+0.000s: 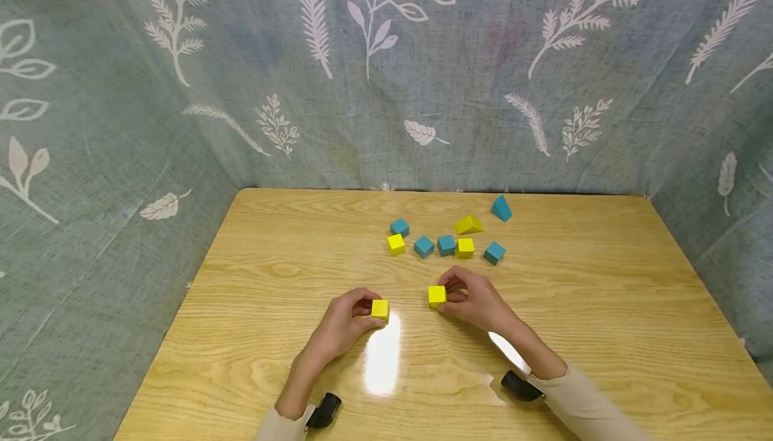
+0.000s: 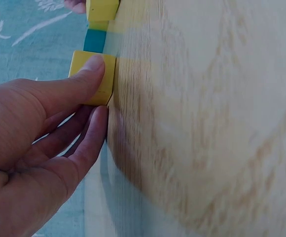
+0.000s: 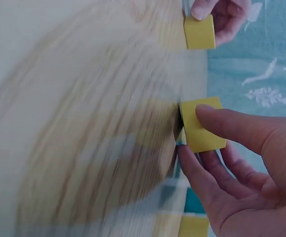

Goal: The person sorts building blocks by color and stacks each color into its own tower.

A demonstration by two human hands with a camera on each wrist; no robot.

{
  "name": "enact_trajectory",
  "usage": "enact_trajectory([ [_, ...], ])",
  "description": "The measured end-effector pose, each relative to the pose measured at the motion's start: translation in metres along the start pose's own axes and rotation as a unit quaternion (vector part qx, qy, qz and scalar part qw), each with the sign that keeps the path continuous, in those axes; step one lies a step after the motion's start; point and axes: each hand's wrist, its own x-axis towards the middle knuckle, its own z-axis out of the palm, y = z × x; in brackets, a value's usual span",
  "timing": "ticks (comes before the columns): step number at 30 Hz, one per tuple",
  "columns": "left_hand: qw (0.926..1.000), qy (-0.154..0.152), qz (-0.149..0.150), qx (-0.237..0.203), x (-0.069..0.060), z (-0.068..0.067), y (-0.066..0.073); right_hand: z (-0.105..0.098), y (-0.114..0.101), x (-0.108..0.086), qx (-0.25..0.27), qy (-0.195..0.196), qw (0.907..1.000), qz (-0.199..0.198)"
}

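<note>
Between thumb and fingers, my left hand point(image 1: 343, 325) pinches a yellow cube point(image 1: 380, 310) near the middle of the wooden table. To its right, my right hand point(image 1: 477, 300) holds a second yellow cube point(image 1: 437, 297) the same way. A gap separates these two cubes. In the left wrist view the thumb lies across one face of the left yellow cube point(image 2: 97, 86). The right wrist view shows the thumb pressed on the right yellow cube point(image 3: 204, 133), with fingertips at its other side. Whether either cube touches the tabletop is hard to tell.
Behind the hands lie several teal cubes point(image 1: 424, 246), two yellow cubes point(image 1: 465, 248), a yellow triangular block point(image 1: 468, 225) and a teal triangular block point(image 1: 500, 209). Patterned cloth point(image 1: 423, 92) hangs at the back and sides of the table point(image 1: 290, 239).
</note>
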Motion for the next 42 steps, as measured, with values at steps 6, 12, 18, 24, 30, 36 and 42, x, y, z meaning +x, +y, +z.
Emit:
enact_trajectory([
  [6, 1.0, 0.003, -0.002, 0.004, 0.0, 0.0, 0.0, 0.016, -0.006, 0.003, 0.004, -0.012, 0.9999, -0.004],
  [12, 0.9999, 0.003, -0.01, 0.005, 0.001, 0.0, 0.0, 0.031, -0.012, 0.006, 0.019, -0.017, 0.9996, -0.007],
  [18, 0.9998, 0.003, -0.02, 0.004, 0.0, -0.001, 0.001, 0.044, -0.019, 0.012, 0.032, -0.034, 0.9986, -0.025],
  [24, 0.9999, 0.001, -0.016, 0.001, 0.001, -0.001, 0.002, 0.053, -0.022, 0.015, 0.052, -0.042, 0.9975, -0.024],
  [30, 0.9998, -0.002, -0.019, 0.0, 0.001, -0.001, 0.003, 0.059, -0.023, 0.017, 0.046, -0.049, 0.9971, -0.036],
  [36, 0.9999, -0.004, -0.013, 0.003, 0.002, -0.001, 0.002, 0.061, -0.025, 0.018, 0.032, -0.049, 0.9975, -0.04],
  [42, 0.9999, -0.002, -0.017, 0.003, 0.001, -0.001, 0.003, 0.059, -0.027, 0.019, 0.013, -0.067, 0.997, -0.035],
])
